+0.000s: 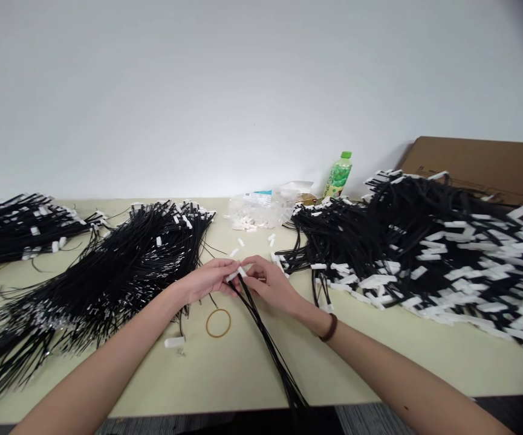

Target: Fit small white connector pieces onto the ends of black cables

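Both hands meet at the middle of the table over a white connector (pixel 236 274) on the end of several black cables (pixel 265 338). My left hand (pixel 209 280) pinches the connector from the left side. From the right, the fingers of my right hand (pixel 268 283) close on the same white piece where the wires enter it. The cables run down from the fingers and over the table's front edge. Fingertip details are partly hidden. A yellow-brown rubber band (pixel 218 323) lies just below my left hand, and a loose white connector (pixel 175 342) rests left of it.
Black wire bundles (pixel 120 272) spread over the left side. On the right is a big heap of black cables with white connectors (pixel 424 260). A clear plastic bag (pixel 261 208) of small white parts, a green-capped bottle (pixel 338 175) and a cardboard box (pixel 479 172) stand near the wall.
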Tool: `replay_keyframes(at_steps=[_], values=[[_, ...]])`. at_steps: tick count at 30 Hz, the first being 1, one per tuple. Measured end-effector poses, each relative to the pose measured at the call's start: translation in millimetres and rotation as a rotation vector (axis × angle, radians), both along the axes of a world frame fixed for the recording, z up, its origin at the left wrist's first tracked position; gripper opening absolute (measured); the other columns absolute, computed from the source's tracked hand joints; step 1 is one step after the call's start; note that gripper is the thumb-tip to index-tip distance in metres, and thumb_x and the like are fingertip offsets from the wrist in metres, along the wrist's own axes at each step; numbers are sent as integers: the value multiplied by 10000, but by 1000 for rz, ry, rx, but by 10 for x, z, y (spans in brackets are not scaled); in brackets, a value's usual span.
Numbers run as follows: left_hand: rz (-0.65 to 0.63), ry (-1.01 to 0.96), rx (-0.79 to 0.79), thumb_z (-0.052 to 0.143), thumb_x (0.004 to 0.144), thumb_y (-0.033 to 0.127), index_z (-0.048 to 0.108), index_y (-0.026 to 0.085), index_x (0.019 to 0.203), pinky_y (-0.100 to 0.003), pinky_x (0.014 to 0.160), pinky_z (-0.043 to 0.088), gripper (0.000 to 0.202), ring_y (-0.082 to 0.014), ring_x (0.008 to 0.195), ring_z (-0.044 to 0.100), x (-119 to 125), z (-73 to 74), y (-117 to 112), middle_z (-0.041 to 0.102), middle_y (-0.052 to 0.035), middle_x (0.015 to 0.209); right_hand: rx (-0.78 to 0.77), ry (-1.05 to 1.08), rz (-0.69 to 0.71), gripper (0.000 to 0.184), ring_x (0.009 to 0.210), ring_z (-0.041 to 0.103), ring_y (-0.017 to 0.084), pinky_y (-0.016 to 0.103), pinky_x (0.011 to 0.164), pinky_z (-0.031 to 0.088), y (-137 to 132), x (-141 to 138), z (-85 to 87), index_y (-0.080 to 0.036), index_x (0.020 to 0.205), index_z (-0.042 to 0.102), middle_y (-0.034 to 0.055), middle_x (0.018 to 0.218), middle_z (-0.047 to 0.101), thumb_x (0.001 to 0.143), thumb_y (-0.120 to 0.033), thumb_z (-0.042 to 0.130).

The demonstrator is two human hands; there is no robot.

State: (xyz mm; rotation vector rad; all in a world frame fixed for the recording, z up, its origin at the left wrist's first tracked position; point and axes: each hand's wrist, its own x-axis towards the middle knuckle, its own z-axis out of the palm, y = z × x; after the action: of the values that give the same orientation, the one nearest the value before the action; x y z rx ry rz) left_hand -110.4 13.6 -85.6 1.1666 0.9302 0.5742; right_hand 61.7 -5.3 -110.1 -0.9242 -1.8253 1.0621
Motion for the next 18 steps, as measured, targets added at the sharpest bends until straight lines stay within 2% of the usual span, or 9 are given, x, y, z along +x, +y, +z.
replay_keyframes(at_steps=[8,12,15,18], values=[[24,-23,-13,588,762,380,580,116,753,-255,590,492,264,-127,612,584,8,0,-2,581,-30,634,11,-63,26,339,549,496,87,206,555,391,4,3,11,-199,1082,548,-37,633,562,765,-116,461],[36,-5,-18,546,787,401,586,113,777,-254,573,487,291,-135,608,587,10,-12,9,585,-38,627,47,-84,23,274,538,498,87,208,550,395,-2,11,13,-189,1037,565,-29,635,581,786,-151,461],[40,-2,-28,525,799,401,586,119,799,-265,582,486,288,-151,626,600,11,-10,14,594,-44,632,16,-38,-29,212,547,542,108,225,555,427,-7,24,20,-173,993,504,-17,646,610,787,-223,506],[32,-3,-33,536,793,386,581,121,772,-272,597,485,269,-148,628,594,15,10,5,588,-38,637,-17,35,-104,229,555,591,135,247,556,459,-15,24,29,-196,918,420,-22,640,623,775,-311,556]])
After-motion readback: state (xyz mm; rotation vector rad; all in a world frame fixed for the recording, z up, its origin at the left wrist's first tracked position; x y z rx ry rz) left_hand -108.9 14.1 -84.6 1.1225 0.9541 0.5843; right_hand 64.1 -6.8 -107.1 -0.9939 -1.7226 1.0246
